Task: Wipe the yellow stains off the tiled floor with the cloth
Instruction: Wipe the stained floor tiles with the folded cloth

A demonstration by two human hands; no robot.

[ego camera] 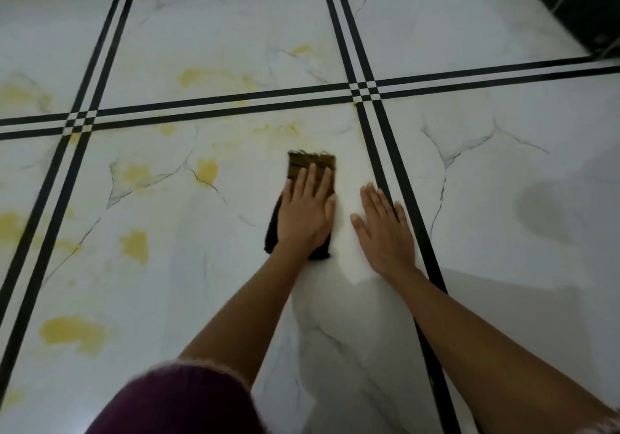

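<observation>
A dark folded cloth (312,163) lies on the white marbled tile floor (503,198) in the middle of the view. My left hand (307,210) presses flat on it with straight fingers, covering its near half. My right hand (382,225) rests flat on the bare tile just to the right of the cloth, beside a black double stripe. Several yellow stains mark the floor to the left and beyond: one (206,170) left of the cloth, one (136,245) nearer me, a large one (72,331) at the lower left, and a smear (208,76) on the far tile.
Black double stripes (214,104) cross the floor between tiles. A dark object (583,7) stands at the far right corner, and a dark strip runs along the top edge. My knee in dark red cloth (181,400) is at the bottom.
</observation>
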